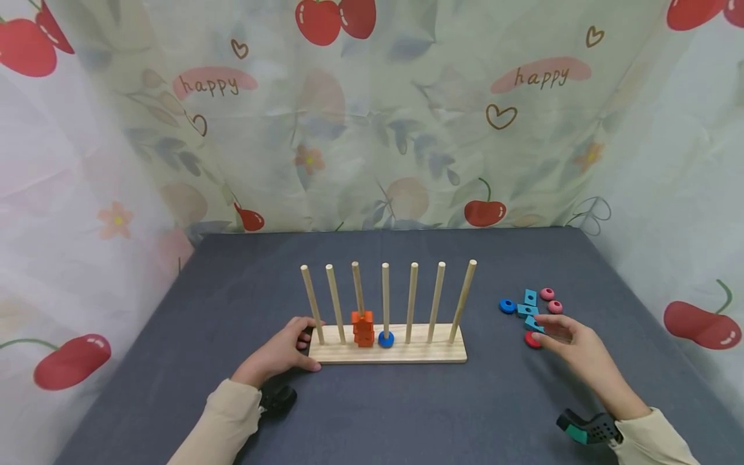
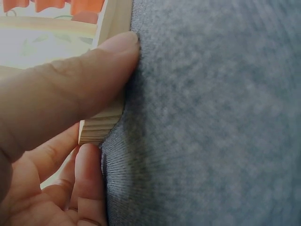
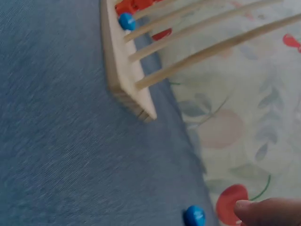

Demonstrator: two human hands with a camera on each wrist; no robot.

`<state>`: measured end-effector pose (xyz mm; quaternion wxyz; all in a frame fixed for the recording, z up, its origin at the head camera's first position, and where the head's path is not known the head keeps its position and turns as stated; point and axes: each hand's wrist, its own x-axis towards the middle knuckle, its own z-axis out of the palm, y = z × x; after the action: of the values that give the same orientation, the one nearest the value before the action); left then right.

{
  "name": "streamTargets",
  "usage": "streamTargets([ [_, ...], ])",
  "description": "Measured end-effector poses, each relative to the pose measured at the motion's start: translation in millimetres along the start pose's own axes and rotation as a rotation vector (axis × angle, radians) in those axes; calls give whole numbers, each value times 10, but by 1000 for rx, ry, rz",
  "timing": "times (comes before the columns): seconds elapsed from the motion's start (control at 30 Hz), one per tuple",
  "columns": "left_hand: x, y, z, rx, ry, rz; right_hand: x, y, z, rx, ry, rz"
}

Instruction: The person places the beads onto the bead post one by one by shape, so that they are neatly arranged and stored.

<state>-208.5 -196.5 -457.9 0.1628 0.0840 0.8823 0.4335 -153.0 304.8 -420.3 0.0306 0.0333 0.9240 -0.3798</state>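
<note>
A wooden peg board (image 1: 401, 352) with several upright pegs stands on the dark cloth. My left hand (image 1: 281, 349) holds its left end, thumb (image 2: 89, 75) along the front side and fingers at the end. Orange pieces (image 1: 363, 330) are stacked on the third peg from the left; a blue bead (image 1: 386, 340) sits at the foot of the fourth. Over the loose pieces at the right hovers my right hand (image 1: 578, 352), fingers loosely bent and apart. Closest to its fingertips are a red bead (image 1: 531, 340) and a light-blue block (image 1: 532, 324); contact with them is unclear.
Two more light-blue blocks (image 1: 527, 310), a blue bead (image 1: 507, 306) and two pink beads (image 1: 547, 294) lie just beyond the right hand. Dark cloth (image 1: 383, 420) covers the table. Printed curtains (image 1: 372, 129) close off the back and both sides.
</note>
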Motion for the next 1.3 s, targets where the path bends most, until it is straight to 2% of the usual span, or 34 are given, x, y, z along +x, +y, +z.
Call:
streamTargets([
  [0.3,9,7,7,3,4,-14,79,168,66,-71,21,73],
  [0.57,13,-16,9,0,2,7,111,233,132,-96,53,36],
  [0.8,10,-14,6,-7,3,15,134,243,132,-94,37,51],
  [1.03,-1,-3,14,-6,6,11,137,232,120,-66,6,104],
  [1.3,6,-6,3,3,5,13,147,208,122,-76,-15,104],
])
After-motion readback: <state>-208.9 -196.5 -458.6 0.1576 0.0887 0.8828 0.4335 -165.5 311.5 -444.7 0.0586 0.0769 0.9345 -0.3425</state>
